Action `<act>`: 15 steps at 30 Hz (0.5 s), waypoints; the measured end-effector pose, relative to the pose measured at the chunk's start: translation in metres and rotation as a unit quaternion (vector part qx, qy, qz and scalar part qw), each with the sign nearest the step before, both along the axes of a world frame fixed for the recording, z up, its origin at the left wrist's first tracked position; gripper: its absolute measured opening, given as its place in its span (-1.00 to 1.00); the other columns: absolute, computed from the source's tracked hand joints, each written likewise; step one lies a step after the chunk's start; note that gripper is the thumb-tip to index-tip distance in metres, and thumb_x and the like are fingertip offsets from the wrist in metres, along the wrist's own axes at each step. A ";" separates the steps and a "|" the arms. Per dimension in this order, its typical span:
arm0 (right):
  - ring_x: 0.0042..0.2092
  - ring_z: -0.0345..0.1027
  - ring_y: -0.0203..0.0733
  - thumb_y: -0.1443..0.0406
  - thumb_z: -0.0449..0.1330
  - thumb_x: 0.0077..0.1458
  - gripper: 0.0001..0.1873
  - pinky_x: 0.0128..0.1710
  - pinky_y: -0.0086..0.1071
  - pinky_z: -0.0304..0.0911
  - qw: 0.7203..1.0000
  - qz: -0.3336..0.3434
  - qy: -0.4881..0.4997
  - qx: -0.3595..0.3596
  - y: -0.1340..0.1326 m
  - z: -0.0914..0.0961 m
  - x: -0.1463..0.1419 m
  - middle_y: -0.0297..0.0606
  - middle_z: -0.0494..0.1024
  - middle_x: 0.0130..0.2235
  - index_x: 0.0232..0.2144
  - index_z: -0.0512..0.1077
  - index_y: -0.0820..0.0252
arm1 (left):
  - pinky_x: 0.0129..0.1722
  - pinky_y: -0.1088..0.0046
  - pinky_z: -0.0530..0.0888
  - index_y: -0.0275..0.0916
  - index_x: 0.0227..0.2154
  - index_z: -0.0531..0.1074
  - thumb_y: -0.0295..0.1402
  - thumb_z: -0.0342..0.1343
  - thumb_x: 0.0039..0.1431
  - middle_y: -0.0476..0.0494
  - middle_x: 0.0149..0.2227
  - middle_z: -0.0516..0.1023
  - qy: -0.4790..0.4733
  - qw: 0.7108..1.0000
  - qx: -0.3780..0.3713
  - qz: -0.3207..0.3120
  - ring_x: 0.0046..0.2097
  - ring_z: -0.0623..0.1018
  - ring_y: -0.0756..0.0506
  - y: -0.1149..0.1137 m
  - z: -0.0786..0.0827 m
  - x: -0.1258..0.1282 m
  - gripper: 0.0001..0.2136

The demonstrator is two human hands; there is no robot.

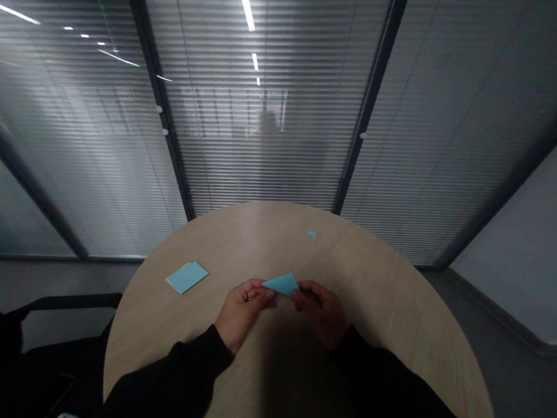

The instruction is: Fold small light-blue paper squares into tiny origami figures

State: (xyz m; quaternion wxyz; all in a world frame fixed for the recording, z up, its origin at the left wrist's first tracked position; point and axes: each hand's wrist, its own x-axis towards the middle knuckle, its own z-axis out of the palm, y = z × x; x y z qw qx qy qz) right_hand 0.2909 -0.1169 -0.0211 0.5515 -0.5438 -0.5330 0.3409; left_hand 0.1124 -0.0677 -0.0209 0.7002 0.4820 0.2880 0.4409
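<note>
Both hands hold a small light-blue folded paper triangle [282,283] just above a round wooden table [389,303]. My left hand [241,313] pinches its left tip with fingers closed. My right hand [320,311] grips its right corner, fingers curled. Both sleeves are black. The paper's underside is hidden.
A stack of light-blue paper sheets [187,277] lies on the table to the left. A tiny blue paper scrap [312,234] sits farther back. Glass walls with blinds [269,105] stand behind the table. A dark chair [41,347] is at the left.
</note>
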 end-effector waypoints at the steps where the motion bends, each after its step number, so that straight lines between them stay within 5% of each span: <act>1: -0.49 0.28 -0.27 0.04 0.23 0.03 -0.65 -0.49 -0.43 0.22 1.000 0.004 -0.002 -0.001 0.000 0.000 0.000 -0.35 0.41 -0.54 -0.36 0.47 0.22 | -0.30 0.52 0.41 -0.35 -0.36 0.51 -0.26 0.35 0.00 -0.09 -0.43 0.58 0.011 1.000 0.011 0.000 -0.38 0.52 0.02 -0.001 0.001 0.000 -0.75; 9: -0.51 0.24 -0.31 0.08 0.20 0.08 -0.70 -0.52 -0.47 0.15 0.997 0.027 -0.063 0.028 -0.003 -0.001 -0.001 -0.36 0.40 -0.52 -0.37 0.45 0.22 | -0.33 0.49 0.38 -0.33 -0.39 0.51 -0.18 0.27 0.07 -0.06 -0.46 0.53 0.076 0.992 0.096 -0.005 -0.40 0.47 0.01 -0.001 0.002 0.002 -0.74; 15: -0.51 0.24 -0.31 0.13 0.17 0.10 -0.76 -0.52 -0.48 0.13 0.986 0.006 -0.149 0.072 -0.003 -0.002 -0.003 -0.38 0.37 -0.53 -0.43 0.40 0.20 | -0.35 0.50 0.38 -0.31 -0.35 0.51 -0.22 0.28 0.04 -0.05 -0.45 0.53 0.093 0.988 0.108 0.059 -0.42 0.46 0.02 -0.001 0.005 0.001 -0.76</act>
